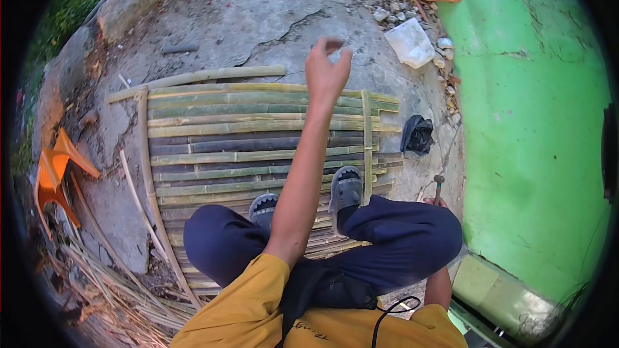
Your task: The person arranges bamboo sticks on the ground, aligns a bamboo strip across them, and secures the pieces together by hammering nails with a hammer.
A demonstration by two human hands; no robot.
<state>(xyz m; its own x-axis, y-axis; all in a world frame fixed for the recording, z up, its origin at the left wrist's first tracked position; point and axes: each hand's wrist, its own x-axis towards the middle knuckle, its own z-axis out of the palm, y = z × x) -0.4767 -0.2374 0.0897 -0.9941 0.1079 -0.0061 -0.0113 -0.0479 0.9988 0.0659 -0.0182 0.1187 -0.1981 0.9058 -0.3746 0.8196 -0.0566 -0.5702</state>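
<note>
My left hand (327,72) is stretched forward over the far edge of a bamboo slat panel (225,127). Its fingers are curved and slightly blurred, with a gap between them and the thumb, and I see nothing held there. Beyond my bent right knee, my right hand (436,203) is closed around what looks like a hammer (439,183), its small rusty head pointing up. The knee hides most of that hand. Split green and yellow slats lie side by side, crossed by a strip (367,145) at the right and a pole (147,154) at the left.
My sandalled feet (348,187) rest on the slats. A loose bamboo length (206,76) lies past the far edge. Nearby are a black plastic bag (417,135), a white container (411,43), an orange plastic piece (55,174), bamboo strips (109,296) and a green wall (529,122).
</note>
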